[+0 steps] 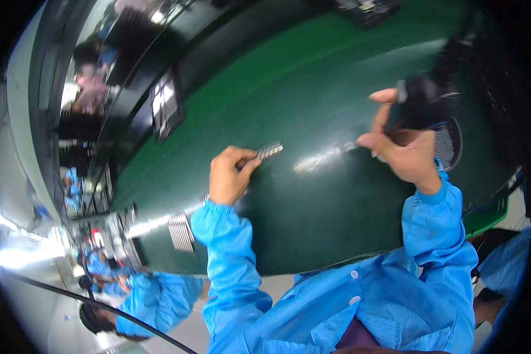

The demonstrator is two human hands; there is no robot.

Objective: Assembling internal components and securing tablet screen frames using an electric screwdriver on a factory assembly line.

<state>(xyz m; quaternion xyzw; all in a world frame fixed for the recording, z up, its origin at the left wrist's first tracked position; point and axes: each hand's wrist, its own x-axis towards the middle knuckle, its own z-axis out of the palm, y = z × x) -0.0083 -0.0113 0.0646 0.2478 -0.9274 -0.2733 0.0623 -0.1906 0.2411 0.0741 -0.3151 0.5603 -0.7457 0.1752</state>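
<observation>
Camera: one view only, worn on the person's head, the left of a side-by-side pair.
Facing: downward and forward, over a green table [336, 76] that fills the middle.
Tilt: the picture is rolled; the table edge runs from 8 o'clock to 4 o'clock.
Nearness: close; the left hand [230, 175] sits near centre, the right hand [404, 150] at 3 o'clock.
Lens: wide fisheye, straight edges bending toward a dark rim.
Shared part: no second view to compare.

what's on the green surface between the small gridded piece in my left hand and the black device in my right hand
In the head view, only bare green surface with a bright glare streak lies between the gridded piece in the left hand and the black device in the right hand.
</observation>
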